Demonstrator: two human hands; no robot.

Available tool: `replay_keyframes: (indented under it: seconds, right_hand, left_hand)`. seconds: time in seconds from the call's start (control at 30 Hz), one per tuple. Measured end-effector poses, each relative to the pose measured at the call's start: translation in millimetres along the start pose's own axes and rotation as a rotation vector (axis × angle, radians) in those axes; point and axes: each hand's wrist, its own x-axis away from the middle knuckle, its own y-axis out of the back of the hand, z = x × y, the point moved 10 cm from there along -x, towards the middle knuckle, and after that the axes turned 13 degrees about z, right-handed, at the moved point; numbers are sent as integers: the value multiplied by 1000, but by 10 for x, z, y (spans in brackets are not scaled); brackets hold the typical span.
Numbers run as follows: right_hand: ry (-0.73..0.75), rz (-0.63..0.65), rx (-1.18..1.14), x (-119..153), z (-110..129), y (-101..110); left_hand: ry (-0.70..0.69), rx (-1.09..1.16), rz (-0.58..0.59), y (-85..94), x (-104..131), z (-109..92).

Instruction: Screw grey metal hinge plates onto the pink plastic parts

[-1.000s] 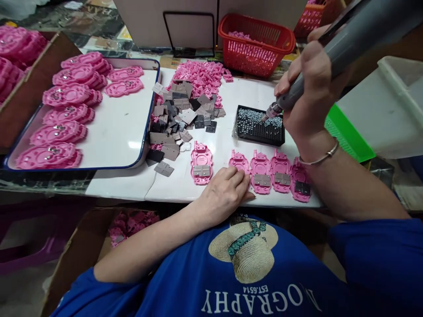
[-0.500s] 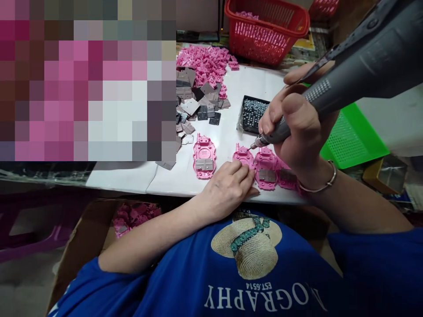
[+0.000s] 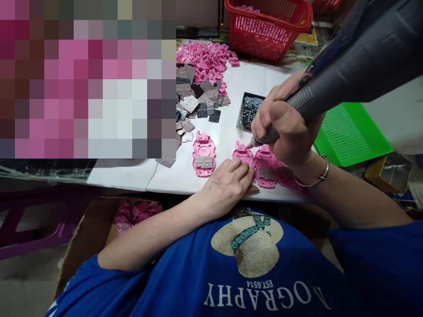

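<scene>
My right hand (image 3: 287, 119) is wrapped round a grey electric screwdriver (image 3: 346, 83), tilted down to the left. Its tip is at the top end of a pink plastic shell (image 3: 243, 155) on the table. My left hand (image 3: 228, 185) presses this shell down, its fingers bent over the lower part and hiding it. Right beside it lies another pink shell (image 3: 265, 154) with a grey metal plate (image 3: 266, 172), then one more, partly covered by my right hand and wrist. To the left, a separate pink shell (image 3: 204, 144) bears a screwed-on metal plate (image 3: 204, 162).
Behind the shells stands a black tray of screws (image 3: 251, 108). Loose metal plates (image 3: 198, 103) and a heap of small pink parts (image 3: 208, 61) lie at back left. A red basket (image 3: 267, 35) is at the back, a green tray (image 3: 360, 141) at right. A cardboard box (image 3: 79, 237) is below the table edge.
My right hand and the screwdriver have moved a little down and left, bringing the chuck closer to the shell. My left hand stays on the same shell.
</scene>
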Motion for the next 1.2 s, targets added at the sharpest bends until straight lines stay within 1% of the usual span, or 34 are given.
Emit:
replay_keyframes:
  seconds: [0.07, 0.1, 0.17, 0.27, 0.3, 0.37, 0.43, 0.5, 0.57, 0.63, 0.7, 0.73, 0.8, 0.83, 0.9, 1.0, 1.1, 1.2]
  right_hand:
    - [-21, 11, 10, -57, -22, 43]
    - [-7, 2, 14, -96, 16, 79]
    - [87, -46, -13, -177, 200, 182]
    - [299, -143, -53, -230, 588, 357]
    - [330, -164, -39, -231, 672, 399]
    - [343, -181, -8, -216, 753, 458]
    - [317, -177, 8, -181, 735, 493]
    - [286, -182, 16, -138, 676, 529]
    - [262, -195, 36, -110, 620, 564]
    - [287, -196, 50, -111, 610, 583]
    - [332, -199, 53, -137, 618, 599]
    - [337, -204, 48, -162, 603, 608]
    - [319, -200, 19, -230, 542, 612]
    - [308, -199, 5, -263, 507, 614]
    - [288, -188, -10, -323, 431, 612]
    - [263, -179, -2, -389, 307, 636]
    - [253, -176, 36, -435, 197, 678]
    - [230, -206, 67, -468, 89, 735]
  left_hand:
    - [-3, 6, -6, 1, 16, 10]
    - [-5, 11, -9, 6, 25, 16]
    - [-8, 17, -32, 43, 34, 26]
    - [-4, 16, -75, 124, -25, 6]
    - [-13, 13, -77, 139, -72, -25]
    - [-58, 6, -57, 144, -187, -123]
    - [-115, -9, -48, 161, -261, -219]
    - [-115, -40, -80, 229, -230, -214]
    - [-49, -86, -127, 334, -72, -99]
    - [43, -147, -161, 444, 178, 70]
    - [164, -218, -118, 480, 422, 277]
    - [203, -235, -63, 453, 514, 366]
    - [229, -236, -7, 405, 637, 475]
    - [225, -226, 2, 378, 659, 499]
    - [201, -190, -21, 334, 637, 494]
    - [147, -141, -72, 265, 498, 399]
    - [96, -120, -69, 172, 330, 270]
    - [70, -96, -61, 107, 210, 180]
